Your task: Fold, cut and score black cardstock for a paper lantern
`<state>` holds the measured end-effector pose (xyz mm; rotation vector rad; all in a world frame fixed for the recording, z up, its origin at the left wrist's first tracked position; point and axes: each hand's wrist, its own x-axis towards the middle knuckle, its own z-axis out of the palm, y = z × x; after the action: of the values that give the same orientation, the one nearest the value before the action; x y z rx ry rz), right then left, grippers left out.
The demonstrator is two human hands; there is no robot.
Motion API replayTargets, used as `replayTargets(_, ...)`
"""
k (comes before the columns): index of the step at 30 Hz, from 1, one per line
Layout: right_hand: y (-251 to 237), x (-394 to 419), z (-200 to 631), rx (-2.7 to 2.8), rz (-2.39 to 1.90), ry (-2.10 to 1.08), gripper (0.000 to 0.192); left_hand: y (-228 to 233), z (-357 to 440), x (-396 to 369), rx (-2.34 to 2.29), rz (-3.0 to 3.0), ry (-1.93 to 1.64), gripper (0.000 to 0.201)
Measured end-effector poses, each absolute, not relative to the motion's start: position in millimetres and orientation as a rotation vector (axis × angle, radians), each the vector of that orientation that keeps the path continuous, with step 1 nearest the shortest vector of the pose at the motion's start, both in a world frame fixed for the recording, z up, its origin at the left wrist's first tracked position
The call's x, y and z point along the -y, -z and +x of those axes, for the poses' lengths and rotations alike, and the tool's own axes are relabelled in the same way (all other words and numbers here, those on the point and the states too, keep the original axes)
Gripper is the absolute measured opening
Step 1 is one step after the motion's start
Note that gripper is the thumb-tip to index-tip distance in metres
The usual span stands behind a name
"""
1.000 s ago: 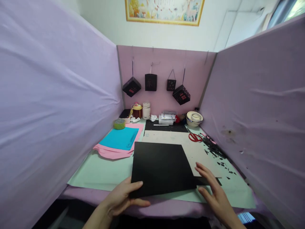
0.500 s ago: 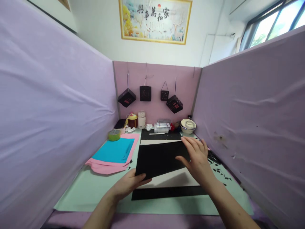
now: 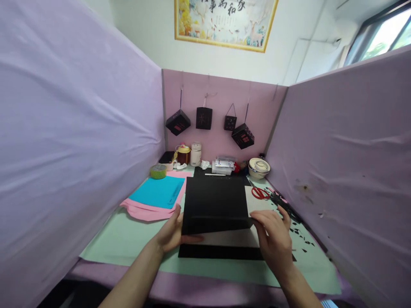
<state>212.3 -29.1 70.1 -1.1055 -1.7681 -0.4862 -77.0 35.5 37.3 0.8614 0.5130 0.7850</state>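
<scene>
- Two bare hands are working at a desk walled in by purple cloth panels. The left hand (image 3: 171,233) is pinching the left edge of a black paper sheet (image 3: 215,201), fingers curled with the thumb underneath. The right hand (image 3: 273,234) is gripping the sheet's lower right corner, fingers partly curled around it.
- That black sheet is lying in the middle of the desk, its near edge lifting off a pale board (image 3: 224,237). A second black strip (image 3: 221,252) is showing under the board, nearest the person.
- One white bowl (image 3: 258,167) is sitting at the back right; what it is holding cannot be made out. Two jars are standing at the back left, an amber jar (image 3: 183,155) and a white jar (image 3: 195,153) just beside it. A clear box (image 3: 222,166) with small white pieces is lying between jars and bowl.
- One roll of green tape (image 3: 158,171) is resting by the left panel, near a blue sheet (image 3: 158,192) lying on pink sheets (image 3: 144,211).
- One pair of red scissors (image 3: 260,193) is lying just beyond the right hand, beside black paper scraps (image 3: 289,211) scattered along the right panel.
- Four black paper lanterns (image 3: 204,118) are hanging on the back panel.
- A green mat (image 3: 128,239) is covering the desk.
</scene>
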Motion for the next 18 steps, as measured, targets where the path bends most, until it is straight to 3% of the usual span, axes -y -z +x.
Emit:
replayTargets(5,-71.5,63.5,212.3,1.900,-1.102,0.393,0.015,-33.8,-70.8,-45.8,-0.727,0.804,-0.785,0.042)
replayTargets(11,-70.9,51.9,218.0,1.980,-1.278,0.222,0.017,-47.8,-55.6,-86.0,-0.709,0.756,-0.748,0.041)
replayTargets(18,-47.6,-3.0,214.6,2.126,-1.540,-0.386,0.025,-34.3,-47.7,-106.6,-0.615,0.725,-0.714,0.042)
